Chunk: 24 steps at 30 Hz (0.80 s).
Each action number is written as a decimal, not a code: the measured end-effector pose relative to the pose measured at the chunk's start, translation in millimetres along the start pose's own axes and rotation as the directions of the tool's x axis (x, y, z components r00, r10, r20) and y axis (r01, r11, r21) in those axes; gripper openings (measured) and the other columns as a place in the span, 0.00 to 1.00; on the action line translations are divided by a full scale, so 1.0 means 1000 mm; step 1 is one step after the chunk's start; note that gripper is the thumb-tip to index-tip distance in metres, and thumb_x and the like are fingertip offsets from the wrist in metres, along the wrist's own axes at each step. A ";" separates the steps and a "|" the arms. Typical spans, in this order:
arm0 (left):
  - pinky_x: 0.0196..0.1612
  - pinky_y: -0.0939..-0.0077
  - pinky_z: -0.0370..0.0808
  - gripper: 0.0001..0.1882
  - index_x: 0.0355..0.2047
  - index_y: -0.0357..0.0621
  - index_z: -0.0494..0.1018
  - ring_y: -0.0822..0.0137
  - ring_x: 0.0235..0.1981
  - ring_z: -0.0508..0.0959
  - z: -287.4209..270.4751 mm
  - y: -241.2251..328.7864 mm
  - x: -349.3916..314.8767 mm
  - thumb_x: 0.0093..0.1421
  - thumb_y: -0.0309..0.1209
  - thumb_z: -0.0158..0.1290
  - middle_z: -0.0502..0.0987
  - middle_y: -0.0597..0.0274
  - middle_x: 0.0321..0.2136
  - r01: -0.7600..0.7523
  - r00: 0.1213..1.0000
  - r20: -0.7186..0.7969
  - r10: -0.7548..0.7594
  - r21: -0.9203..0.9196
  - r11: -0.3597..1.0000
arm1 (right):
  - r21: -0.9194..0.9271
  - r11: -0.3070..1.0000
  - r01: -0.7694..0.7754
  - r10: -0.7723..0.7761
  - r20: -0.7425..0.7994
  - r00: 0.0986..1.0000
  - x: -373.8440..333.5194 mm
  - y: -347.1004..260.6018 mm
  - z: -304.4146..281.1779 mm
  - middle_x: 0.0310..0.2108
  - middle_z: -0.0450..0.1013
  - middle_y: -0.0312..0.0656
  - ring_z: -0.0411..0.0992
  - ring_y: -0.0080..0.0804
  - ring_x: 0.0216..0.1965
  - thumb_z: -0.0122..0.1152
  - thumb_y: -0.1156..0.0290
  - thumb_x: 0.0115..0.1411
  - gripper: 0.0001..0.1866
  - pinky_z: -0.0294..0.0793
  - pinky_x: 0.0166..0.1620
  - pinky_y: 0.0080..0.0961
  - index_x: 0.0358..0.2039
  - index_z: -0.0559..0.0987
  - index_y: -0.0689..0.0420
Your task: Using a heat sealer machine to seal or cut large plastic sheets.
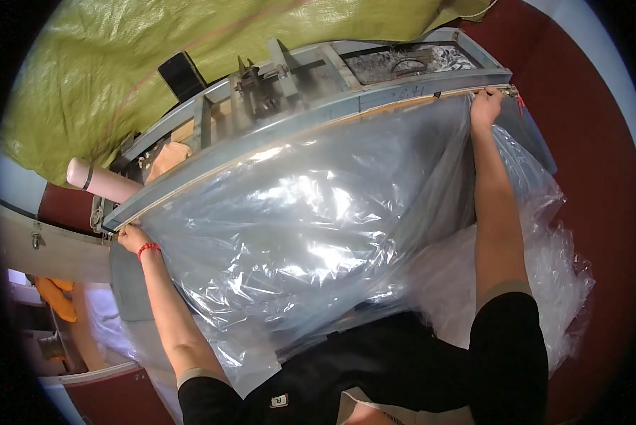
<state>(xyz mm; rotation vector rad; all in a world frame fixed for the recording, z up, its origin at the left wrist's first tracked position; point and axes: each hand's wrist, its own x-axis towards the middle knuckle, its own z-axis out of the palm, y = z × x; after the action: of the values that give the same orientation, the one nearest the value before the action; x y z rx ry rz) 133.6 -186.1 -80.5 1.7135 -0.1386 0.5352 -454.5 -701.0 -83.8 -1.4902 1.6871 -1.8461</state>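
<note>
A wide clear plastic sheet (282,219) is stretched between my two hands along the front bar of a grey metal frame (318,106). My left hand (130,238), with a red bead bracelet at the wrist, is closed on the sheet's edge at the bar's left end. At the right end, my right hand (486,106) grips the other end of that edge, fingers bent over at the bar. A thin wood-coloured strip (396,101) runs along the bar beside the sheet's edge. The sheet hangs in shiny folds toward my body, and more of it is bunched at the right.
Inside the frame sits a dark metal mechanism (254,88). A black phone-like object (182,76) rests at its back edge, and a pink bottle (102,180) lies at its left end near an orange cloth (168,159). Behind is a yellow-green tarp (120,78); the floor (573,142) is dark red.
</note>
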 end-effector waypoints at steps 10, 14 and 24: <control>0.24 0.86 0.61 0.03 0.27 0.45 0.65 0.79 0.22 0.66 -0.055 0.059 -0.026 0.54 0.28 0.48 0.66 0.71 0.21 0.088 0.848 0.529 0.022 -0.182 0.979 | 0.210 0.941 0.267 -0.299 0.142 0.944 -0.017 -0.051 -0.120 0.36 0.70 0.46 0.68 0.32 0.39 0.56 0.64 0.53 0.17 0.67 0.41 0.26 0.38 0.69 0.63; 0.34 0.82 0.66 0.07 0.34 0.40 0.66 0.74 0.30 0.69 -0.154 0.076 -0.043 0.56 0.29 0.46 0.68 0.66 0.28 0.050 0.903 0.421 0.083 -0.295 0.954 | -0.488 0.803 0.340 -0.459 -0.145 0.876 -0.018 0.005 -0.210 0.44 0.66 0.52 0.64 0.46 0.45 0.56 0.57 0.51 0.26 0.62 0.48 0.36 0.43 0.68 0.65; 0.39 0.65 0.69 0.18 0.40 0.41 0.68 0.53 0.35 0.73 -0.182 0.111 -0.331 0.48 0.31 0.53 0.73 0.51 0.33 -0.427 -0.138 0.890 0.435 -0.449 0.785 | 0.583 0.668 -0.462 0.444 0.186 0.877 -0.017 0.106 -0.261 0.40 0.68 0.42 0.67 0.31 0.41 0.51 0.68 0.53 0.17 0.66 0.43 0.25 0.41 0.71 0.65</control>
<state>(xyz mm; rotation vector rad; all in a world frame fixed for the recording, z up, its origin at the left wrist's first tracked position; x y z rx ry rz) -251.3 -102.6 -98.5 1.6686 -1.8831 -0.3990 -694.8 -562.5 -134.9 -0.7302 1.1128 -1.8076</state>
